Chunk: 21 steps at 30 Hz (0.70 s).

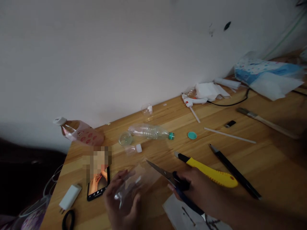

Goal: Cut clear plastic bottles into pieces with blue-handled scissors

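My left hand point(121, 203) is closed around a clear plastic piece point(135, 182), which looks like part of a cut bottle. In my right hand point(198, 183) are dark-handled scissors point(161, 171), their blades pointing up and left beside the plastic piece. Whether the blades touch it I cannot tell. Just beyond my right hand lies a yellow utility knife point(211, 172), with a black pen point(235, 172) to its right. Under the scissors' handle is a white sheet point(175, 209) with small dark items on it.
A clear bottle point(151, 131), a cut bottle top point(133, 149) and a teal cap point(192, 135) lie mid-table. Farther back is a glue gun point(192, 100); a brush point(266, 121) lies right. At left are a pink-labelled bottle point(83, 132), a phone point(98, 185) and a charger point(70, 196).
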{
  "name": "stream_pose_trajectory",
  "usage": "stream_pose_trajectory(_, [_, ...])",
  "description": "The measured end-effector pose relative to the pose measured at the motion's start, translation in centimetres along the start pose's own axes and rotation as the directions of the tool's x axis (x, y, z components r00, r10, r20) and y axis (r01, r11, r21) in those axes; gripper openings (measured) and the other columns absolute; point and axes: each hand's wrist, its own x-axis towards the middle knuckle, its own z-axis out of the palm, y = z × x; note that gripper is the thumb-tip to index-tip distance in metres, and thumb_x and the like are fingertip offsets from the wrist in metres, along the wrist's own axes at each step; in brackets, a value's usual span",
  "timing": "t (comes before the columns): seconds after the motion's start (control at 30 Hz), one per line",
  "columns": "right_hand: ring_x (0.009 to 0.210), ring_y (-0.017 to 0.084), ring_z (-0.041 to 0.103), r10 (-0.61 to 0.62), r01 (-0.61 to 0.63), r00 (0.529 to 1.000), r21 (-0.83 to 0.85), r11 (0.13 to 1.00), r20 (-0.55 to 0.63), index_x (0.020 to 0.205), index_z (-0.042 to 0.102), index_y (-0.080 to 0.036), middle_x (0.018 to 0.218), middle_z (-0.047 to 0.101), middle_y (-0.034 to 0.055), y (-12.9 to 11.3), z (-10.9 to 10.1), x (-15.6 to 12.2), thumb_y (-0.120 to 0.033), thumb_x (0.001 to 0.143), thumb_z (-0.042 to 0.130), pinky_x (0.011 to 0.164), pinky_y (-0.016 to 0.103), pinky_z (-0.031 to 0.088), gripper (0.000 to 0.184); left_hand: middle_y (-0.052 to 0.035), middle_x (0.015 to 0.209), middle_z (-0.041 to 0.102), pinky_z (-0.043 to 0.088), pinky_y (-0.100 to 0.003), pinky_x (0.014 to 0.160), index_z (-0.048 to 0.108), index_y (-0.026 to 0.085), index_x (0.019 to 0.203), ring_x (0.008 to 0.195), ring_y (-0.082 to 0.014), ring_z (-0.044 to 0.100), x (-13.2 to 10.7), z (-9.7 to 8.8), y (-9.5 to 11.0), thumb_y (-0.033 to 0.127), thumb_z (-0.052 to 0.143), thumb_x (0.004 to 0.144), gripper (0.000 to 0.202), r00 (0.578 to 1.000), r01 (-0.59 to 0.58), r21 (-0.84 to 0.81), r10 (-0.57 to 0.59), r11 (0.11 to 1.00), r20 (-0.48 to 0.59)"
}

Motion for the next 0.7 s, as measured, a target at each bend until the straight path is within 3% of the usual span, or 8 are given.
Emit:
stream_pose_trajectory(0.13, [0.050,0.009,0.040,-0.010,0.011,1.000,-0.017,1.000,0.021,0.060,0.049,-0.020,0.053,0.045,-0.0068,-0.2,-0.1,0.0,-0.034,0.087,0.060,0.045,0.023,0.026,0.032,-0.0068,0.114,0.068,0.052,-0.042,0.100,0.061,0.026,0.108,0.115,-0.0269,0.063,-0.1,0.2,0.5,0.031,0.087,0.065,0.050,0.996,0.073,0.000,-0.073,0.997,-0.056])
stream_pose_trajectory(0.3, [0.053,0.010,0.045,-0.011,0.016,0.998,-0.088,0.996,0.063,0.067,0.050,-0.021,0.058,0.051,-0.0063,-1.4,-0.9,-0.3,-0.038,0.086,0.062,0.047,0.023,0.031,0.028,-0.0061,0.118,0.067,0.061,-0.033,0.077,0.061,0.028,0.108,0.100,-0.0253,0.071,0.3,0.6,1.5,0.036,0.086,0.067,0.048,0.972,0.215,-0.082,-0.221,0.973,-0.076])
stream_pose_trajectory(0.37, [0.056,0.011,0.050,0.002,0.003,0.998,-0.076,0.997,0.058,0.072,0.052,-0.022,0.062,0.056,-0.0053,-1.7,-0.9,-0.5,-0.035,0.085,0.064,0.051,0.023,0.037,0.022,-0.0070,0.122,0.067,0.060,-0.033,0.078,0.062,0.027,0.108,0.103,-0.0266,0.070,0.7,0.4,1.5,0.038,0.084,0.069,0.046,0.956,0.276,-0.097,-0.284,0.956,-0.080])
stream_pose_trajectory(0.53, [0.062,0.014,0.057,0.015,-0.015,1.000,0.074,0.997,0.010,0.072,0.049,-0.022,0.066,0.056,-0.0029,-1.6,0.1,-0.6,-0.029,0.082,0.062,0.057,0.024,0.046,0.018,-0.0064,0.122,0.068,0.056,-0.029,0.085,0.063,0.029,0.123,0.107,-0.0228,0.067,1.4,-0.2,0.1,0.042,0.078,0.075,0.052,0.919,0.364,-0.141,-0.380,0.921,-0.105])
stream_pose_trajectory(0.63, [0.068,0.016,0.061,-0.009,0.014,1.000,0.206,0.978,-0.022,0.076,0.051,-0.022,0.073,0.059,-0.0007,-1.0,0.5,-0.4,-0.030,0.084,0.060,0.063,0.025,0.050,0.015,-0.0077,0.115,0.069,0.059,-0.034,0.081,0.062,0.029,0.128,0.100,-0.0252,0.069,1.4,-0.3,-0.8,0.054,0.074,0.075,0.060,0.919,0.359,-0.298,-0.390,0.884,-0.049])
stream_pose_trajectory(0.7, [0.069,0.015,0.061,-0.033,0.040,0.999,0.195,0.980,-0.042,0.078,0.052,-0.022,0.075,0.060,-0.0006,-0.6,0.5,-0.3,-0.030,0.084,0.061,0.064,0.025,0.051,0.013,-0.0088,0.112,0.070,0.060,-0.039,0.079,0.063,0.027,0.127,0.098,-0.0281,0.069,1.3,-0.3,-1.2,0.063,0.072,0.072,0.066,0.918,0.363,-0.396,-0.397,0.844,-0.004])
